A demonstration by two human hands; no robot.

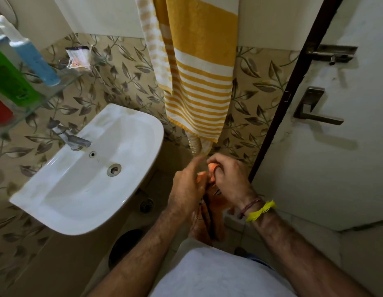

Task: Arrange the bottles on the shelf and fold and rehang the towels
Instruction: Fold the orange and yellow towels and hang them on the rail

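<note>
I am looking down: the striped towel point(197, 67) is hanging lengthwise, its bottom tip just above both hands. Right hand point(227, 179) is nearer, clenching; left hand point(188, 185) fingers are half-open, grip unclear.

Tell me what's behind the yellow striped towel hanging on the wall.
Behind the yellow striped towel hangs a paler checked towel, showing at its left edge and below its hem. The leaf-patterned tiles continue either side. Whatever holds the towels is out of frame.
</note>
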